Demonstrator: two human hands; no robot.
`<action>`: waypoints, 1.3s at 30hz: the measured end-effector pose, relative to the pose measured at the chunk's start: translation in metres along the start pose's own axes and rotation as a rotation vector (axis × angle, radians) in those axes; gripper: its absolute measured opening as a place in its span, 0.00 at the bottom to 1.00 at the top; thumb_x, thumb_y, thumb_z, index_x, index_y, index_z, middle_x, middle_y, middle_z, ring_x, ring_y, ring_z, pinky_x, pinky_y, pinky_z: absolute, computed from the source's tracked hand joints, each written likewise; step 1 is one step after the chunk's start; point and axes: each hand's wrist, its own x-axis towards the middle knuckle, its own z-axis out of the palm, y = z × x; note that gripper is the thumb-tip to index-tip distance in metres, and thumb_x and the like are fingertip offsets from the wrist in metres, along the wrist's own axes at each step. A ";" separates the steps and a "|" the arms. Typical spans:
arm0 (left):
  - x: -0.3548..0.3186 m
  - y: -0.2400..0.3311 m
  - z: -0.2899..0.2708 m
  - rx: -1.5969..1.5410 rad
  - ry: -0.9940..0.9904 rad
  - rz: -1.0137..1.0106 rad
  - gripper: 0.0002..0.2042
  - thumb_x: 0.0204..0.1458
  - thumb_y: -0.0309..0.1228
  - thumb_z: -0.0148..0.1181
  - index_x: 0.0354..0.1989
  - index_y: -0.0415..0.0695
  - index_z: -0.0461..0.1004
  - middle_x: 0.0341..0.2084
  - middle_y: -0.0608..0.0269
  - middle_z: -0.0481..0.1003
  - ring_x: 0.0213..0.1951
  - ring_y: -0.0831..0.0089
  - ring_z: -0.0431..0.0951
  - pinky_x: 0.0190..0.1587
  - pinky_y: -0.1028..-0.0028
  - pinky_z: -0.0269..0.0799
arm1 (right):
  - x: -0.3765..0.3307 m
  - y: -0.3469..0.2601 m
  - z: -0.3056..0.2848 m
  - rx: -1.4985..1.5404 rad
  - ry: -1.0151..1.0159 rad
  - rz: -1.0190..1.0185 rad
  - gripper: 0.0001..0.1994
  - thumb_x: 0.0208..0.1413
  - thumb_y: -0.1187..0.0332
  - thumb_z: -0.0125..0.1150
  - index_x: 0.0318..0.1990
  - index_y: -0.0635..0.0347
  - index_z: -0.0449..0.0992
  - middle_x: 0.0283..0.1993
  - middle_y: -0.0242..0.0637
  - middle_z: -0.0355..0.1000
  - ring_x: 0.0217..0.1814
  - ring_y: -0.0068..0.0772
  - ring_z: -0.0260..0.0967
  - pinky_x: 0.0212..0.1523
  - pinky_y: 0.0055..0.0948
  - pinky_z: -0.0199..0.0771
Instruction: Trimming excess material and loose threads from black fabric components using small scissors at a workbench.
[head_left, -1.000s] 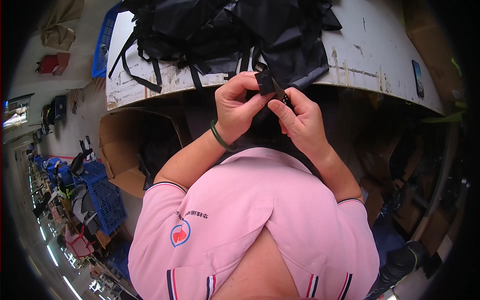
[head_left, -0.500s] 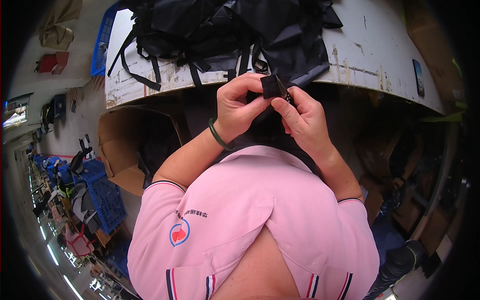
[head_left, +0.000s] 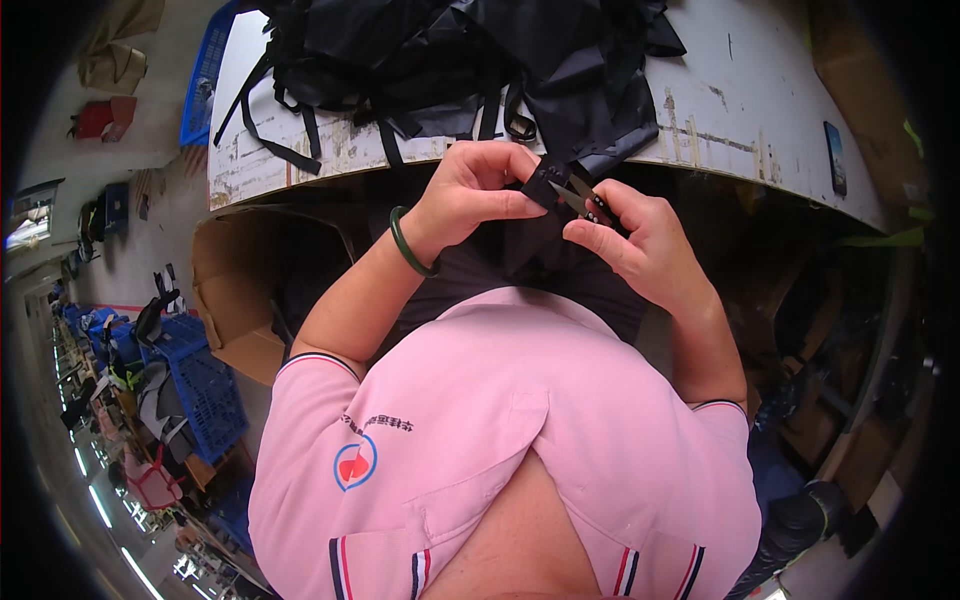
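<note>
My left hand (head_left: 468, 200), with a dark green bangle on the wrist, pinches a black fabric strip (head_left: 542, 184) between thumb and fingers. In my right hand (head_left: 645, 245) is a small pair of thread snips (head_left: 576, 198). Their blades stand apart and point left, with the tips at the strip's right side; whether they touch it I cannot tell. Both hands are just off the table's near edge, in front of a heap of black fabric bags (head_left: 420, 60) with loose straps. Whether the strip joins that heap is unclear.
The worn white table (head_left: 740, 110) carries a phone (head_left: 836, 158) near its right edge. A blue crate (head_left: 203, 80) stands by the table's left end. Below that end is an open cardboard box (head_left: 228, 290), with another blue crate (head_left: 205, 395) farther left.
My right hand has drawn slightly right and down, and the snips' blades now show spread apart. My left hand has shifted a little left, and the strip has tilted.
</note>
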 end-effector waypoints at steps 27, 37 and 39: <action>0.017 0.006 -0.015 -0.190 -0.466 -0.454 0.08 0.39 0.17 0.61 0.30 0.33 0.75 0.29 0.56 0.78 0.32 0.74 0.77 0.39 0.80 0.71 | -0.009 -0.003 -0.016 -0.136 -0.279 -0.038 0.15 0.50 0.61 0.65 0.26 0.64 0.69 0.16 0.37 0.61 0.17 0.25 0.54 0.20 0.26 0.56; 0.026 0.005 -0.010 -0.193 -0.653 -0.681 0.08 0.37 0.19 0.63 0.28 0.34 0.75 0.27 0.56 0.78 0.30 0.73 0.77 0.40 0.78 0.69 | -0.009 0.000 -0.012 -0.227 -0.396 -0.173 0.15 0.48 0.60 0.65 0.26 0.62 0.68 0.17 0.38 0.63 0.17 0.35 0.61 0.20 0.28 0.58; 0.025 0.006 -0.009 -0.188 -0.656 -0.708 0.08 0.36 0.19 0.63 0.28 0.34 0.75 0.27 0.55 0.78 0.30 0.73 0.77 0.40 0.78 0.69 | -0.009 0.001 -0.011 -0.232 -0.392 -0.202 0.14 0.48 0.63 0.66 0.27 0.62 0.69 0.16 0.37 0.63 0.16 0.33 0.60 0.19 0.26 0.57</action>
